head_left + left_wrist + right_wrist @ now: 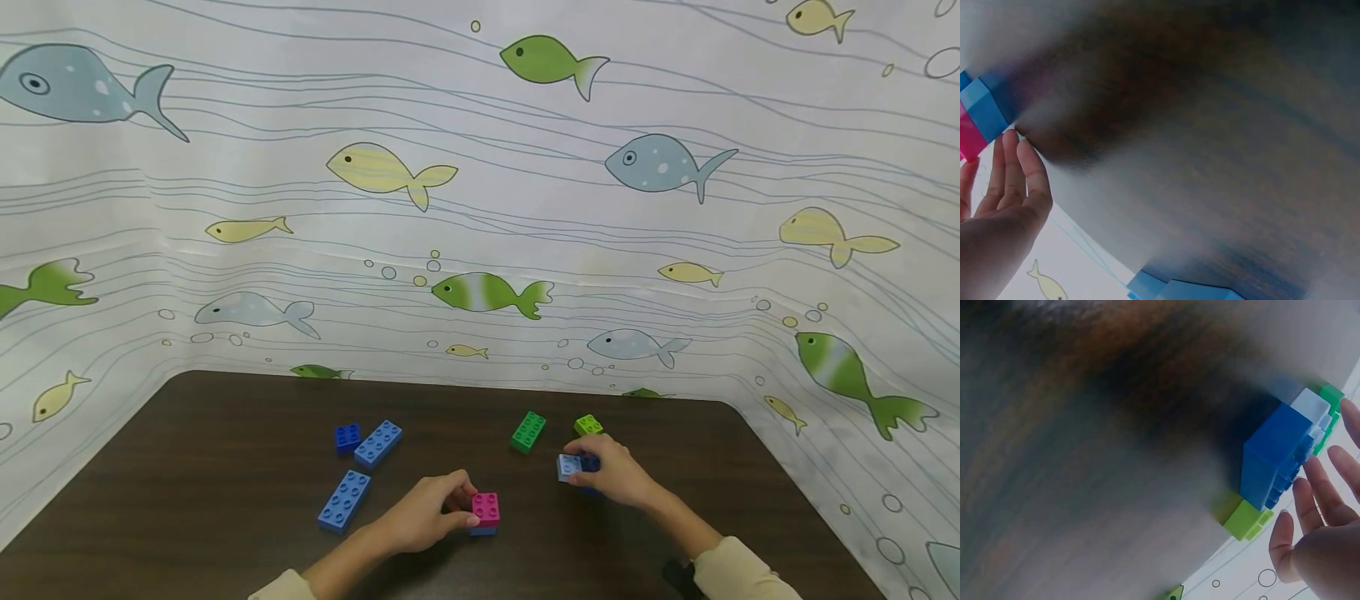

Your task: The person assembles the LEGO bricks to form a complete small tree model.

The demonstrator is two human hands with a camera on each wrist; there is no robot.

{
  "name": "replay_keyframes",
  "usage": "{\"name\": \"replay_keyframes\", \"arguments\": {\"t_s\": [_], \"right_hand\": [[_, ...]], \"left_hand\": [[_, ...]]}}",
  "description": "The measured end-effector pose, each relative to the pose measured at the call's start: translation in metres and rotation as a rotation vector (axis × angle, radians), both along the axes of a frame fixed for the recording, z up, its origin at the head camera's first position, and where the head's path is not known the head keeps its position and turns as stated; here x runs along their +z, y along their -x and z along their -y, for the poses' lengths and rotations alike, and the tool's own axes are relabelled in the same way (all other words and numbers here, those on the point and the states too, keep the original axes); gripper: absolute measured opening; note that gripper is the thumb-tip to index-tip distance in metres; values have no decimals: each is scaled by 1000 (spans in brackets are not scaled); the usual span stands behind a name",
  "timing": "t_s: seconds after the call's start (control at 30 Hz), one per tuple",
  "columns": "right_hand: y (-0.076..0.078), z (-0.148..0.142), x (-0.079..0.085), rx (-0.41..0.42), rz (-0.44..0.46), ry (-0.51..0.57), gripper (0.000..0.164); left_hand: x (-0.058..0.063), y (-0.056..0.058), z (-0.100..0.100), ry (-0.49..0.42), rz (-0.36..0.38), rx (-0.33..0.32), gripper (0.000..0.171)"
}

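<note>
My left hand (427, 510) pinches a pink brick (485, 507) stacked on a blue brick (484, 530), thumb at the near side and index finger behind. In the left wrist view the pink brick (971, 132) and the blue brick (984, 109) sit at the fingertips. Over to the right, my right hand (617, 473) holds a small light blue brick (568, 468) between thumb and index finger. A dark blue brick (1275, 440) stands close beside the light blue brick (1311, 407), partly covered by the hand in the head view.
A green brick (528, 432) and a lime brick (588, 425) lie behind my right hand. Left on the dark table (187, 483) are a small dark blue brick (348, 438) and two long blue bricks, one farther back (378, 443), one nearer (344, 501). A fish-patterned sheet (480, 225) surrounds the table.
</note>
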State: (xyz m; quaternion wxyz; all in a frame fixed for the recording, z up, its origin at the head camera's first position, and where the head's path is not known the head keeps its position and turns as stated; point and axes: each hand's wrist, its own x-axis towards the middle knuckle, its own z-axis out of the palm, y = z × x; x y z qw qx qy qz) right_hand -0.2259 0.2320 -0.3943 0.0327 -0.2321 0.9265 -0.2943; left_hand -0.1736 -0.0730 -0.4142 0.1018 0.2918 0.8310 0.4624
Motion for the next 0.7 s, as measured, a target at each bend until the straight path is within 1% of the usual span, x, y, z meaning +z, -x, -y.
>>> {"name": "replay_keyframes", "arguments": {"t_s": [0.13, 0.37, 0.57, 0.7], "right_hand": [[-1, 2, -3, -41, -10, -15, 35], [-2, 5, -6, -2, -37, 2, 34], [-1, 5, -10, -23, -54, -19, 33], [-1, 5, -13, -14, -60, -22, 30]], "left_hand": [[0, 0, 0, -3, 4, -1, 19], [0, 0, 0, -4, 6, -2, 19], [-1, 1, 0, 1, 9, -1, 19], [-1, 1, 0, 1, 5, 0, 19]]}}
